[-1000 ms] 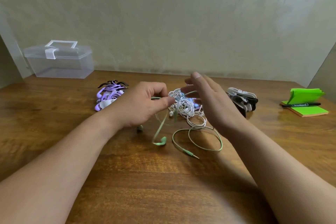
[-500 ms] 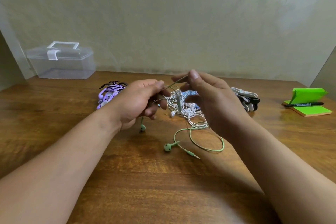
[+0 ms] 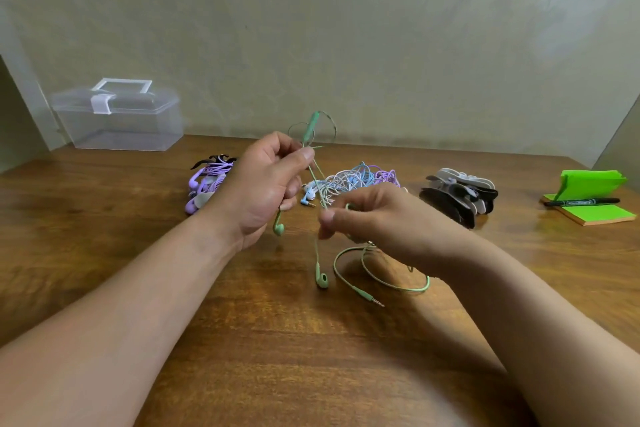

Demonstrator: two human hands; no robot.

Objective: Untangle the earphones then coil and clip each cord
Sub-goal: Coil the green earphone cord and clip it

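Green earphones [image 3: 381, 279] stretch between both hands over the wooden table [image 3: 104, 236]. My left hand [image 3: 263, 187] pinches the cord, with a loop and the inline remote sticking up above its fingers and one earbud hanging under the palm. My right hand [image 3: 374, 218] pinches the cord lower down; the other earbud dangles below it. The rest of the cord and its plug lie looped on the table. Behind the hands lies a tangle of white, blue and purple earphones [image 3: 356, 180].
A coiled purple earphone bundle with a black clip [image 3: 207, 180] lies at back left. A pile of black and white clips [image 3: 457, 194] sits at right. A clear plastic box [image 3: 117, 114] stands at the back left; green sticky notes with a marker [image 3: 588, 204] lie at far right.
My left hand rose, lifting the green cord so its loop and remote stand above the fingers. My right hand dropped lower and slid down the cord. The dangling earbud moved right.
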